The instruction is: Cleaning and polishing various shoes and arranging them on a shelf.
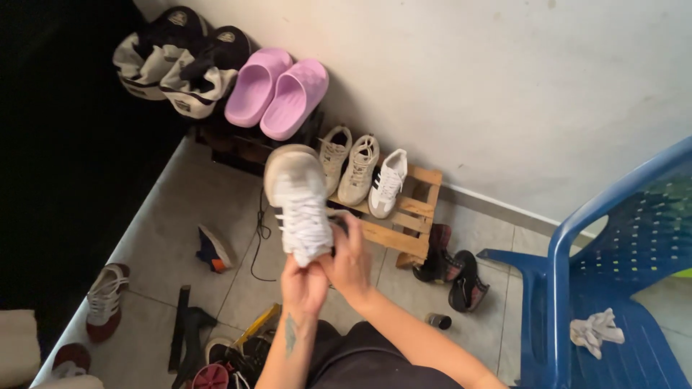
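Both forearms rise from the bottom edge of the view and meet above the tiled floor (180, 209), holding one white sneaker (299, 202) up in the air. The left hand (303, 284) is closed around the heel end of the sneaker from below, wrist bent slightly back, a small tattoo showing on the inner forearm. The right hand (351, 263) comes in from the right at a slant, its forearm running toward the lower right corner; its fingers curl around the sneaker's opening near the tongue and the loose lace ends, gripping it there. The sneaker points away from the person, toe up toward the wall, laces facing the camera, dark stripes on its side.

Beyond the toe, a wooden pallet rack (418, 209) stands on the floor against the wall. Along its top edge lean two beige sneakers (347, 167) and one white sneaker with dark stripes (389, 184). Further left along the wall sit a pair of pink slides (277, 92) and two dark and cream boots (176, 61).

At the rack's right end, on the floor, lies a pair of black shoes (454, 277). A blue plastic chair (577, 288) fills the right edge, with a crumpled white cloth (595, 331) on its seat. Near the floor's left edge lies a red-soled sneaker (107, 301).
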